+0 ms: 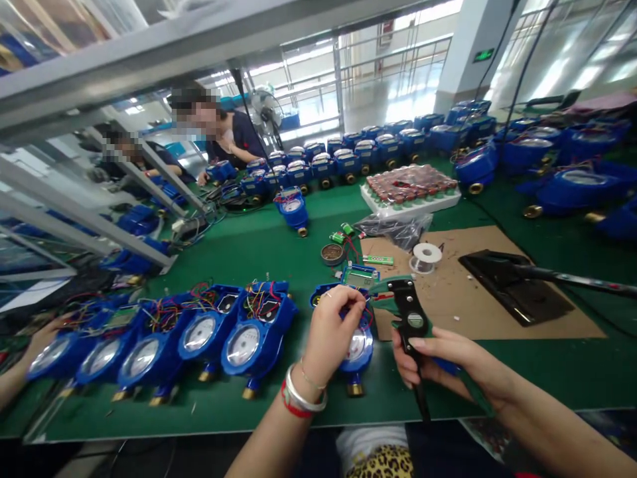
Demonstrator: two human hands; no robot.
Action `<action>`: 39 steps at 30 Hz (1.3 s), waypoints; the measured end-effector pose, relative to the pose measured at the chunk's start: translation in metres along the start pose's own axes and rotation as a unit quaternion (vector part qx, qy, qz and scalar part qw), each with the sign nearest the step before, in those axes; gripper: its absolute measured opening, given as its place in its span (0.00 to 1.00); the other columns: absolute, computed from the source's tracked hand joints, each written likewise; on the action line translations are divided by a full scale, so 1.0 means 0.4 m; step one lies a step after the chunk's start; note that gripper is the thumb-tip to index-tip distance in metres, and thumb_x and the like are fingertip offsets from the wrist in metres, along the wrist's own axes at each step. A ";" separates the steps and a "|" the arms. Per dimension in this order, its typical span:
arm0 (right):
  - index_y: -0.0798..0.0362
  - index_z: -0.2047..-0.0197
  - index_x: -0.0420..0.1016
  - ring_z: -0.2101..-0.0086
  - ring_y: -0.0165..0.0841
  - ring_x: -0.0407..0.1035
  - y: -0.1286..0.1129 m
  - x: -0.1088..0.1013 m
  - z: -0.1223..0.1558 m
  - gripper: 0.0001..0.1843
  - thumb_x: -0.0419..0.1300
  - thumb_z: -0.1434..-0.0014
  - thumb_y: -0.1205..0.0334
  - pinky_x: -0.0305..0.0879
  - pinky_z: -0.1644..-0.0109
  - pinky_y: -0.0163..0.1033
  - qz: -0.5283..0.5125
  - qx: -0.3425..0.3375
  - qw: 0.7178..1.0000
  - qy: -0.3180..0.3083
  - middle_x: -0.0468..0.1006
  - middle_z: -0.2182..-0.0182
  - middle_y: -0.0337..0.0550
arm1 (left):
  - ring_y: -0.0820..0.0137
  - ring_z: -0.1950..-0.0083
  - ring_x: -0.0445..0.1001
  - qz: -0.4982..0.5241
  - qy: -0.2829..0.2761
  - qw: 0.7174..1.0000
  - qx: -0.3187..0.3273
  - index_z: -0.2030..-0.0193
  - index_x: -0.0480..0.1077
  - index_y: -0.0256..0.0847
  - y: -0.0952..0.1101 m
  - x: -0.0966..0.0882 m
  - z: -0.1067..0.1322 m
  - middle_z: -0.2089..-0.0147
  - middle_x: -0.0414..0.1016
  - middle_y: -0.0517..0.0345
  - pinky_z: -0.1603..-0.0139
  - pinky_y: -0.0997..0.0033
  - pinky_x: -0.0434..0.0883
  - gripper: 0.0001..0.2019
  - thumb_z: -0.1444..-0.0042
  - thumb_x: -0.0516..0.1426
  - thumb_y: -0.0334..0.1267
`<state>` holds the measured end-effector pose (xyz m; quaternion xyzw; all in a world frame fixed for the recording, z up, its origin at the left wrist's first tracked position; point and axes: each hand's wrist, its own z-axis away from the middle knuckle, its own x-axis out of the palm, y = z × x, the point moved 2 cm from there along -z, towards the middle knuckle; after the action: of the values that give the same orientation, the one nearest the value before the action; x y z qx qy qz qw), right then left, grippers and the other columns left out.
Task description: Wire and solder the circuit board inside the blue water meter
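Note:
My left hand (338,322), with bracelets at the wrist, is closed in a pinch at the thin coloured wires of a blue water meter (359,348). The fingertips mostly hide the wire between them. The meter lies under and beside this hand, its round dial partly covered and its brass fitting towards me. A green circuit board with a small display (361,275) sits at its far end. Wrapped round the handles of a black and green wire stripper (414,320) is my right hand (448,362). The stripper's jaws point left, close to my left fingertips.
Several blue meters with exposed wires (259,332) line up at left, near another person's hand (42,342). Beyond are a solder spool (425,257), a round tin (332,253), a tray of wrapped parts (411,189) and a black stand (517,285) on cardboard (552,318).

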<state>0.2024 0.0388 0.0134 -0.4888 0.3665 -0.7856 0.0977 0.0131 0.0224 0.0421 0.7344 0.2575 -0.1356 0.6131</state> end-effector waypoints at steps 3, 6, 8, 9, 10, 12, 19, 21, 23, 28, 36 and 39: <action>0.58 0.57 0.70 0.71 0.32 0.65 -0.004 -0.007 -0.003 0.15 0.63 0.41 0.56 0.61 0.63 0.40 0.009 0.015 1.000 -0.002 0.69 0.72 0.42 | 0.68 0.57 0.70 0.001 -0.003 1.000 0.003 0.66 0.69 0.41 0.001 -0.001 -0.005 0.62 0.73 0.58 0.54 0.68 0.64 0.05 0.40 0.54 0.31; 0.58 0.58 0.70 0.71 0.32 0.66 -0.005 -0.012 -0.005 0.15 0.62 0.41 0.56 0.60 0.64 0.39 0.009 0.028 1.000 -0.010 0.68 0.73 0.41 | 0.68 0.57 0.70 0.001 -0.004 1.000 0.004 0.66 0.68 0.40 0.001 -0.002 -0.007 0.62 0.73 0.58 0.54 0.68 0.64 0.05 0.40 0.54 0.30; 0.58 0.58 0.69 0.72 0.32 0.65 -0.005 -0.014 -0.007 0.14 0.62 0.41 0.55 0.59 0.65 0.39 0.005 0.033 0.999 -0.014 0.68 0.73 0.40 | 0.68 0.57 0.69 0.000 -0.007 1.000 0.004 0.66 0.68 0.40 0.001 -0.002 -0.007 0.62 0.72 0.58 0.54 0.68 0.63 0.05 0.40 0.54 0.30; 0.58 0.58 0.69 0.72 0.31 0.65 -0.005 -0.014 -0.007 0.15 0.62 0.41 0.55 0.59 0.65 0.39 0.005 0.034 0.999 -0.014 0.68 0.73 0.40 | 0.68 0.58 0.69 0.000 -0.008 1.000 0.004 0.66 0.68 0.41 0.001 -0.002 -0.007 0.62 0.72 0.58 0.54 0.69 0.63 0.05 0.40 0.54 0.30; 0.58 0.59 0.69 0.73 0.31 0.65 -0.005 -0.014 -0.008 0.15 0.63 0.41 0.55 0.59 0.65 0.39 0.007 0.035 0.999 -0.014 0.68 0.73 0.40 | 0.68 0.58 0.69 -0.001 -0.008 1.000 0.003 0.66 0.68 0.41 0.001 -0.002 -0.007 0.63 0.72 0.58 0.54 0.69 0.63 0.05 0.40 0.54 0.30; 0.58 0.60 0.69 0.73 0.31 0.65 -0.005 -0.014 -0.009 0.15 0.63 0.41 0.54 0.59 0.65 0.39 0.014 0.037 0.999 -0.013 0.67 0.74 0.39 | 0.68 0.58 0.69 -0.003 -0.009 1.000 0.000 0.67 0.67 0.41 0.001 -0.001 -0.006 0.63 0.72 0.58 0.55 0.69 0.63 0.04 0.41 0.54 0.30; 0.56 0.63 0.67 0.75 0.29 0.62 0.003 -0.011 -0.012 0.16 0.64 0.41 0.53 0.57 0.67 0.38 0.016 0.040 0.999 -0.008 0.65 0.75 0.37 | 0.68 0.58 0.69 -0.006 -0.009 1.000 -0.004 0.67 0.67 0.41 -0.002 -0.001 -0.007 0.63 0.72 0.59 0.55 0.69 0.63 0.04 0.40 0.54 0.31; 0.56 0.64 0.66 0.76 0.28 0.61 0.007 -0.008 -0.012 0.16 0.64 0.42 0.53 0.56 0.68 0.37 0.013 0.036 0.999 -0.002 0.64 0.76 0.36 | 0.69 0.58 0.69 -0.007 -0.008 1.000 -0.004 0.67 0.67 0.41 -0.003 -0.001 -0.007 0.63 0.72 0.59 0.55 0.70 0.62 0.04 0.40 0.54 0.30; 0.56 0.64 0.66 0.76 0.27 0.60 0.012 -0.003 -0.012 0.15 0.64 0.42 0.54 0.54 0.69 0.36 0.007 0.031 1.000 0.002 0.63 0.77 0.36 | 0.69 0.58 0.69 -0.008 -0.008 1.000 -0.005 0.67 0.67 0.40 -0.003 -0.001 -0.006 0.63 0.72 0.59 0.55 0.70 0.62 0.04 0.40 0.54 0.30; 0.56 0.65 0.65 0.78 0.24 0.57 0.023 0.005 -0.016 0.13 0.64 0.41 0.58 0.55 0.71 0.35 -0.018 0.012 1.000 0.009 0.62 0.77 0.34 | 0.69 0.58 0.68 -0.009 -0.011 1.000 -0.008 0.66 0.67 0.40 -0.003 0.001 -0.005 0.63 0.72 0.60 0.55 0.70 0.62 0.04 0.40 0.54 0.30; 0.55 0.65 0.66 0.78 0.25 0.58 0.034 0.008 -0.019 0.11 0.62 0.40 0.57 0.59 0.71 0.34 0.009 -0.033 0.999 0.030 0.62 0.77 0.34 | 0.68 0.58 0.68 -0.015 -0.013 1.000 -0.021 0.66 0.67 0.40 -0.005 0.003 -0.005 0.63 0.72 0.58 0.55 0.69 0.62 0.05 0.39 0.53 0.32; 0.54 0.55 0.68 0.66 0.34 0.66 0.012 -0.015 0.008 0.17 0.61 0.41 0.51 0.64 0.57 0.42 0.122 -0.072 0.986 0.093 0.69 0.69 0.42 | 0.68 0.59 0.68 -0.010 -0.010 1.000 -0.027 0.66 0.67 0.40 -0.005 0.001 -0.003 0.63 0.71 0.59 0.56 0.69 0.62 0.05 0.39 0.53 0.32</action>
<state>0.2071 0.0369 0.0069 -0.3711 0.4861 -0.7816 0.1227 0.0124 0.0236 0.0405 0.7139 0.2622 -0.1421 0.6336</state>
